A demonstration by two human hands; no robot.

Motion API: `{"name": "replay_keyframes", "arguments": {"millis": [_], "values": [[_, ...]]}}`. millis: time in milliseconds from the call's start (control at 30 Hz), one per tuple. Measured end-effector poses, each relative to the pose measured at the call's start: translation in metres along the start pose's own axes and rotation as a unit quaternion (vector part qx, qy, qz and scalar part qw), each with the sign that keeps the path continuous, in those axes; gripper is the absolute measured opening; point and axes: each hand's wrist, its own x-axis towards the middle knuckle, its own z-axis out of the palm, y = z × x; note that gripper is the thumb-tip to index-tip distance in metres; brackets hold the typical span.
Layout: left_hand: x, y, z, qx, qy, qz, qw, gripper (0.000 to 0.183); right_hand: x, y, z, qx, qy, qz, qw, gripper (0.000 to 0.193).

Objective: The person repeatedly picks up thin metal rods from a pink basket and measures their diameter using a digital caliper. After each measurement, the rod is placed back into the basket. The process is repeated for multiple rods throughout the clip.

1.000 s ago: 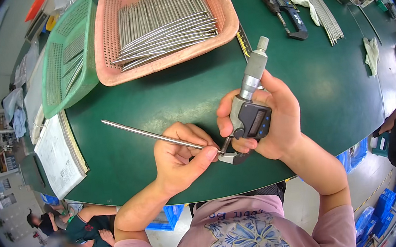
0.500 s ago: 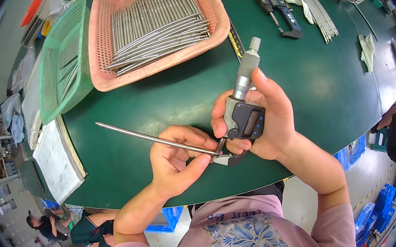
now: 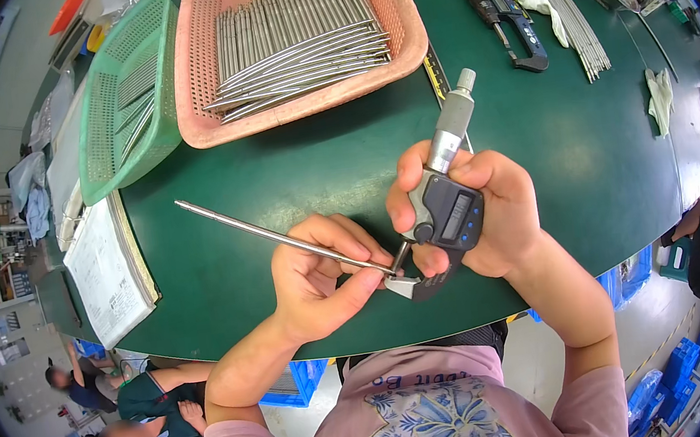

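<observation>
Between the thumb and fingers of my left hand [image 3: 322, 273] is a thin steel rod [image 3: 257, 232]. It slants up to the left over the table. Its near end lies in the jaw gap of a digital micrometer [image 3: 444, 208], by the spindle tip and anvil; whether both faces touch it I cannot tell. My right hand [image 3: 500, 210] is wrapped round the micrometer's body and frame, with the thimble pointing up and away and the small display facing up. The thumb and forefinger lie near the lower end of the sleeve.
Many steel rods fill a pink basket [image 3: 191, 107]; a green basket [image 3: 93, 161] holds more. A binder of papers [image 3: 106, 272] lies left. Far right are a second micrometer [image 3: 529, 47], loose rods [image 3: 574, 25] and white gloves [image 3: 660, 101]. Other people sit beyond the green table [image 3: 589, 191].
My right thumb has come down from beside the thimble to the micrometer's body. Baskets and table items appear shifted slightly right and up. The rod stays at the jaw gap.
</observation>
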Motion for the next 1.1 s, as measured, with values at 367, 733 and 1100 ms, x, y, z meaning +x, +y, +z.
{"name": "replay_keyframes", "arguments": {"millis": [367, 733, 1100], "values": [[0.0011, -0.0015, 0.0042, -0.001, -0.006, 0.003, 1.0, 0.02, 0.0015, -0.0007, 0.0051, 0.001, 0.083, 0.039, 0.996, 0.067], [0.0009, -0.0015, 0.0044, -0.003, -0.004, -0.003, 1.0, 0.02, -0.0002, -0.0022, 0.0079, 0.003, 0.098, 0.046, 0.994, 0.067], [0.0002, -0.002, 0.0061, 0.013, 0.004, -0.003, 1.0, 0.023, 0.0, -0.0031, 0.0092, -0.04, 0.107, 0.037, 0.993, 0.066]]}}
